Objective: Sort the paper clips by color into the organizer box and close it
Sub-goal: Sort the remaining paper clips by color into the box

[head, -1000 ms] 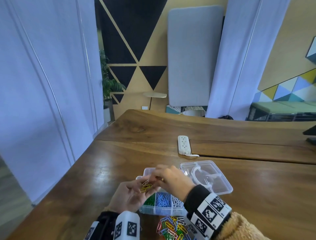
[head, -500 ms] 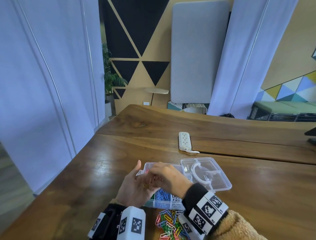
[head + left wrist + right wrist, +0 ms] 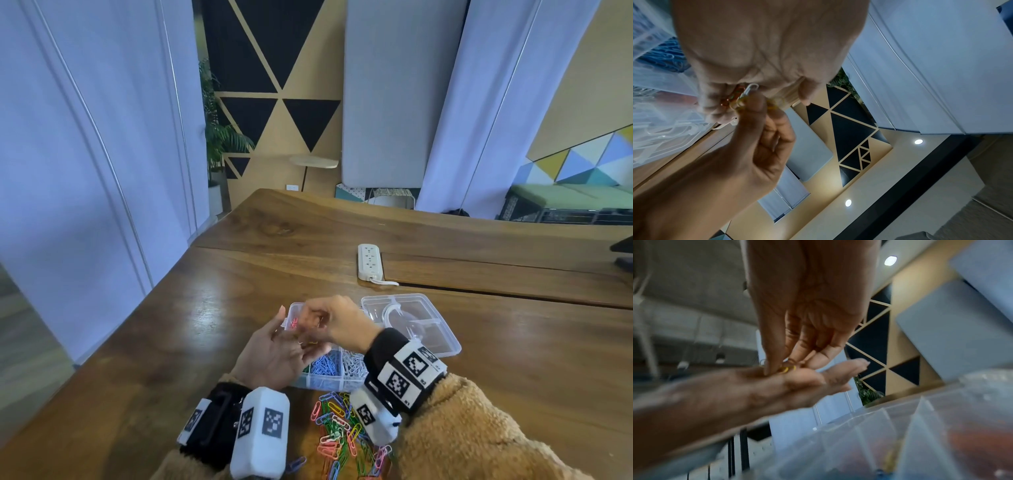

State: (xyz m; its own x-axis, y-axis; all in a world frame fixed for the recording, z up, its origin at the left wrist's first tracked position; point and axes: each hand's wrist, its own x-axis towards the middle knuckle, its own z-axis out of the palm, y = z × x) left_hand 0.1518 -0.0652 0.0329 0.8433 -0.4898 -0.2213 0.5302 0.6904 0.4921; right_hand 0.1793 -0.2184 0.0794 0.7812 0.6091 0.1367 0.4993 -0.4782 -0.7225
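The clear organizer box (image 3: pixel 322 383) sits on the wooden table with blue clips (image 3: pixel 323 364), white clips (image 3: pixel 354 362) and pink clips (image 3: pixel 294 322) in separate compartments. Its lid (image 3: pixel 423 330) lies flipped open to the right. My left hand (image 3: pixel 277 353) hovers palm up over the box's left side, fingers nearly straight, with a few mixed clips (image 3: pixel 740 95) lying on it. My right hand (image 3: pixel 329 318) reaches down into that palm and pinches a yellow clip (image 3: pixel 786 369) between thumb and fingers. A loose pile of mixed clips (image 3: pixel 339 431) lies in front of the box.
A white power strip (image 3: pixel 369 262) lies beyond the box near a seam in the table. The table's left edge (image 3: pixel 144 308) runs close to a pale curtain. A dark object (image 3: pixel 625 250) sits at the far right edge.
My left hand has uncurled from around the yellow clips to a flatter palm. Both hands have shifted slightly farther over the box. The right fingers stay at the left palm.
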